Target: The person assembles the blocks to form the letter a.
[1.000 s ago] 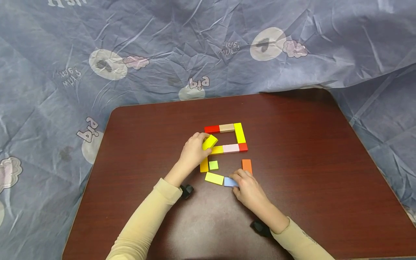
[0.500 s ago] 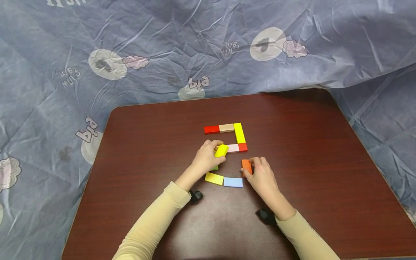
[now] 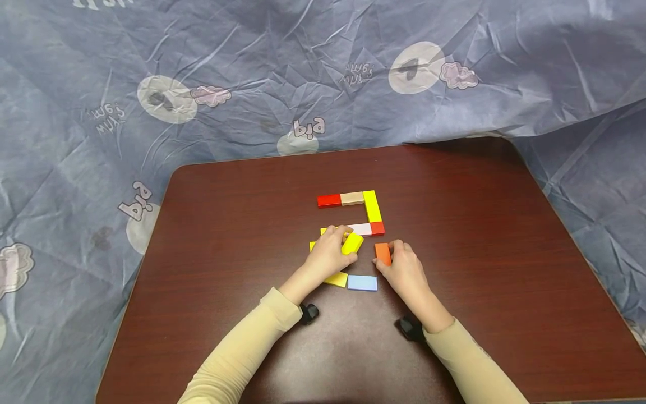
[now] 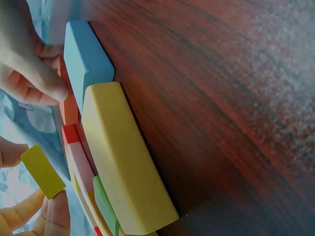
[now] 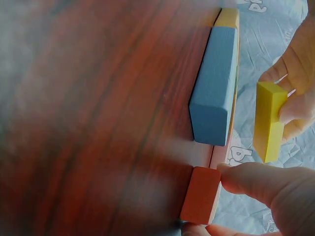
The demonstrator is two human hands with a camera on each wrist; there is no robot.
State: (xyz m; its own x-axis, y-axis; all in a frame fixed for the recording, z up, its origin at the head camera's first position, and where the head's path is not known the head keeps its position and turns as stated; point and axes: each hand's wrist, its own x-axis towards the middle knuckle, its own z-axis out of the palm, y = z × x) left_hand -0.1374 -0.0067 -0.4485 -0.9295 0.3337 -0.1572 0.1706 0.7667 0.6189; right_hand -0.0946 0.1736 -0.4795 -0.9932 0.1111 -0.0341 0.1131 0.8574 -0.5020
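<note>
My left hand (image 3: 325, 255) pinches a yellow block (image 3: 352, 243) between thumb and fingers. In the left wrist view this yellow block (image 4: 43, 171) is held above the table, apart from the others. My right hand (image 3: 407, 275) grips an orange block (image 3: 382, 253) by its sides. The right wrist view has the orange block (image 5: 201, 194) low, at the tabletop, with a thumb at its edge. A blue block (image 3: 362, 283) lies just nearer me, beside a pale yellow block (image 3: 336, 279) partly covered by the left hand. A green block (image 4: 104, 201) shows behind the pale yellow one.
Farther back, a red block (image 3: 329, 201), a tan block (image 3: 351, 198), a bright yellow block (image 3: 372, 206), a small red block (image 3: 377, 228) and a pink block (image 3: 360, 229) form a bracket shape on the brown table (image 3: 454, 224). A printed grey cloth (image 3: 323, 73) hangs behind.
My left hand has carried the yellow block rightward and nearer me. My right hand has left the blue block, taken hold of the orange block and shifted it slightly away from me.
</note>
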